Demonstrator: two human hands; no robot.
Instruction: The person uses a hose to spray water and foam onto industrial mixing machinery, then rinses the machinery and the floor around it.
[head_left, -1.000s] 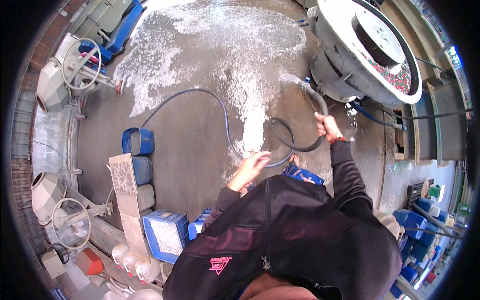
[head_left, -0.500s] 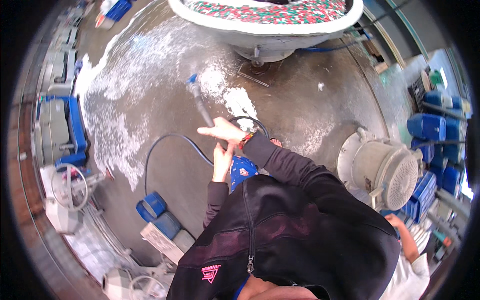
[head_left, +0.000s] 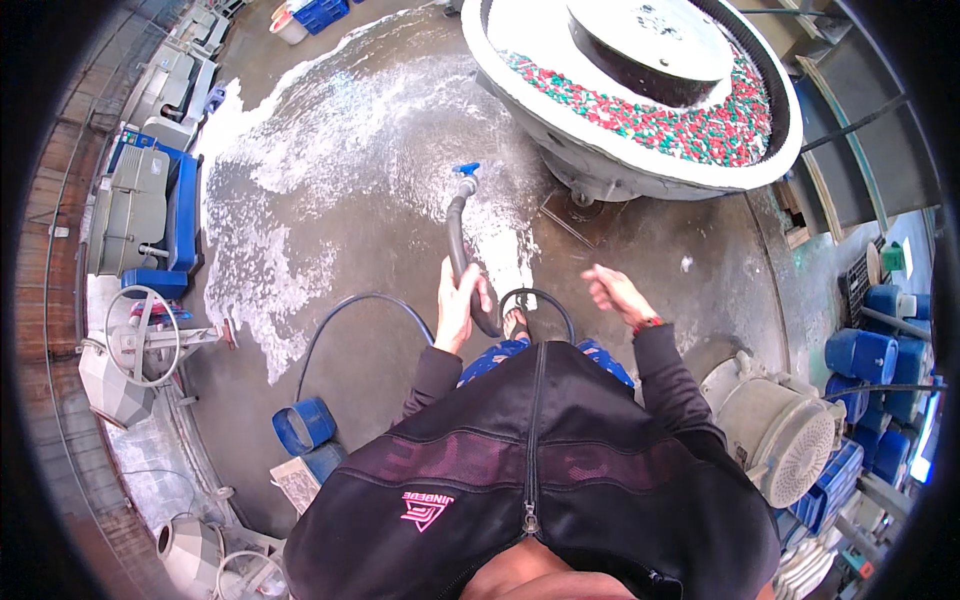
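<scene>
Half a second ago both hands were at the hose (head_left: 456,232); now the right hand (head_left: 615,292) has come away, and the vibratory bowl (head_left: 690,178) sits in the upper right of the frame instead of the top middle. At far left, a grey faceted barrel (head_left: 113,385) stands beside a handwheel (head_left: 142,295). Above it, a blue trough (head_left: 184,215) borders a grey machine (head_left: 130,210). Near the top left, a white bucket (head_left: 289,29) has contents too small to make out. At lower left of centre stands an open-topped blue jug (head_left: 304,427); what it holds cannot be told. At centre, the left hand (head_left: 458,302) grasps the hose, whose blue valve (head_left: 467,169) lies above, toward white foam (head_left: 390,130). Right of centre, the right hand is released, fingers loosely bent. Red, green and white pellets (head_left: 650,115) fill the bowl's ring around its raised lid (head_left: 660,38). At lower right, a metal drum (head_left: 775,430) stands near a blue crate (head_left: 830,490) and closed-sided blue jerrycans (head_left: 862,357).
</scene>
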